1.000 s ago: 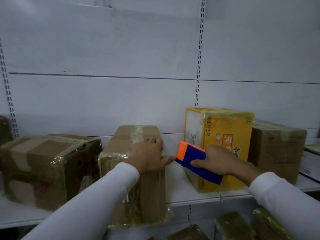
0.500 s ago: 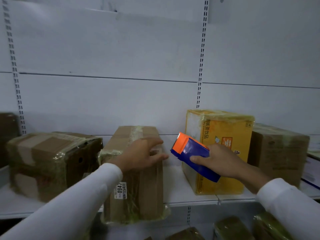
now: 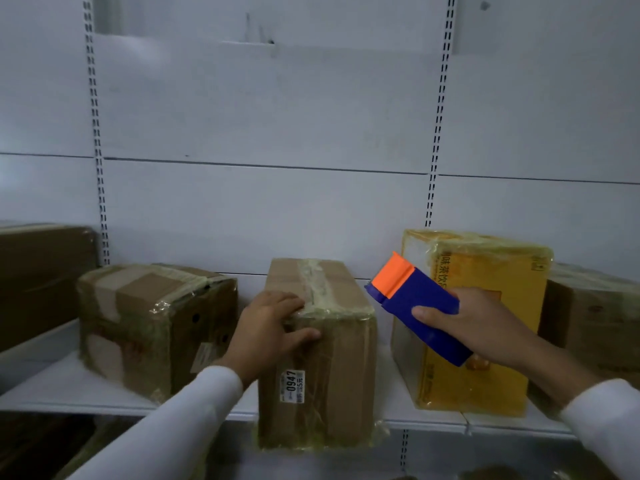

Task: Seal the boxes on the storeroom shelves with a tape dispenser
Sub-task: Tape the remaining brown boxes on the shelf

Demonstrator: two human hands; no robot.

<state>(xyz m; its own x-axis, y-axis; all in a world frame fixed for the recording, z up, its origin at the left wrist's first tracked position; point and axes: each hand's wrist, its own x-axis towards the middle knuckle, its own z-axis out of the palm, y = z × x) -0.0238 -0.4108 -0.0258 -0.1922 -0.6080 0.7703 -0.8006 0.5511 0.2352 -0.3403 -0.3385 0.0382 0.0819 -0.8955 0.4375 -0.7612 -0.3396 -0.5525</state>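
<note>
Nearest the viewer, two white-sleeved arms reach up toward a white metal shelf (image 3: 62, 393) in a storeroom. The left hand (image 3: 266, 329) lies on the near top corner of a narrow brown cardboard box (image 3: 332, 368), fingers spread over the top and thumb pressed flat against the front face, steadying it rather than gripping. This box stands at the shelf's front edge, slightly overhanging it, with its long axis running straight back toward the wall. A strip of yellowed clear tape (image 3: 318, 289) already runs along that axis down the middle of the top, and a white price sticker (image 3: 292, 386) sits low on the front face.

Just to the right of this box, and level with its top, the right hand (image 3: 474, 327) grasps a blue block-shaped tape dispenser with an orange head (image 3: 414, 303). The orange end is tilted up and to the left, toward the box top, but is not touching it. The dispenser hand is therefore the nearer one for the next pass; it would likely need to swing left over the seam and travel along the box's length.

Behind the dispenser stands a yellow printed carton wrapped in clear film (image 3: 485, 341). Farther right sits a plain brown carton (image 3: 595, 317). To the left rests a wide brown box with crinkled tape (image 3: 152, 323), and another brown box (image 3: 41, 278) at the far left edge. A white slotted back panel (image 3: 263, 202) closes the shelf.
</note>
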